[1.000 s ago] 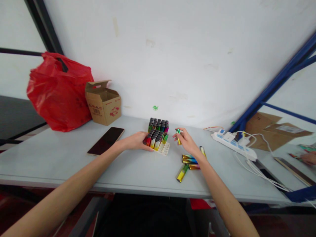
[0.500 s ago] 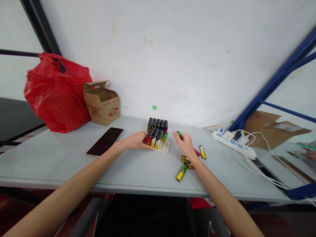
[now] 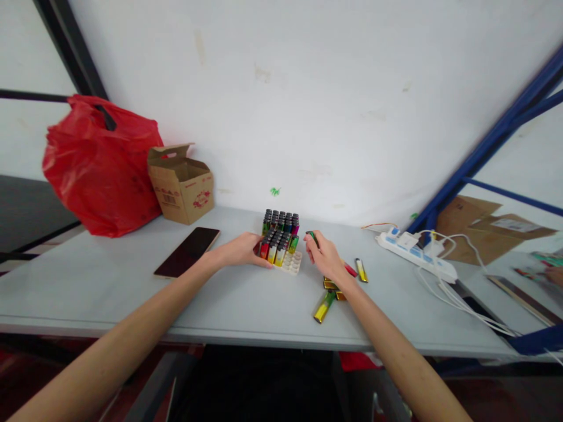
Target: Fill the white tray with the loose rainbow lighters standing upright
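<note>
My left hand [image 3: 241, 249] grips the left side of a white tray [image 3: 292, 265], its thumb along the front corner. Black-topped lighters [image 3: 276, 241] in red, yellow and green stand upright in the tray; round holes show at its right front. Just behind stands another block of upright lighters [image 3: 281, 220]. To the right of the tray and apart from it, my right hand [image 3: 324, 255] is closed on a green lighter [image 3: 312, 237], tilted between the fingers. Several loose lighters [image 3: 324, 307] lie near my right forearm, which partly covers some.
A dark phone [image 3: 187, 252] lies left of my left hand. Farther left are an open cardboard box [image 3: 193, 196] and a red plastic bag [image 3: 103, 170]. A white power strip [image 3: 416, 257] with cables lies at right by a blue frame. Another person's hand [image 3: 555, 275] shows at the right edge.
My right hand has shifted slightly left toward the tray with the green lighter, its fingers turning a little. My left hand stays on the tray.
</note>
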A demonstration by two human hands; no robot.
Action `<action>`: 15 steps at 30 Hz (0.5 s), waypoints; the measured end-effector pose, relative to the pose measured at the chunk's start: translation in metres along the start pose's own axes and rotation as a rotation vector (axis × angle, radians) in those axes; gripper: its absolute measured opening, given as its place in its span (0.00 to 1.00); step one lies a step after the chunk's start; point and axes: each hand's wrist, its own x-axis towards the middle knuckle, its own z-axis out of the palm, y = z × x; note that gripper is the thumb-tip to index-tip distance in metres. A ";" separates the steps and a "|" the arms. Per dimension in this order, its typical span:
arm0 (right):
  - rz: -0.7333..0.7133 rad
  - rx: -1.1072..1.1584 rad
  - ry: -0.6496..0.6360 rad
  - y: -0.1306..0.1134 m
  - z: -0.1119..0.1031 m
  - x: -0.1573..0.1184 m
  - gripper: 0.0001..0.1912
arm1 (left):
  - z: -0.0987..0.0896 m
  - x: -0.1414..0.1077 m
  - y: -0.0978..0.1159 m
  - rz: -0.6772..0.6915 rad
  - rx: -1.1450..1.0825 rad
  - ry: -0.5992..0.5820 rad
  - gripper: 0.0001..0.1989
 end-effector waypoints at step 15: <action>-0.136 -0.177 -0.086 0.007 0.007 0.000 0.20 | -0.001 -0.003 0.000 -0.010 -0.021 -0.046 0.28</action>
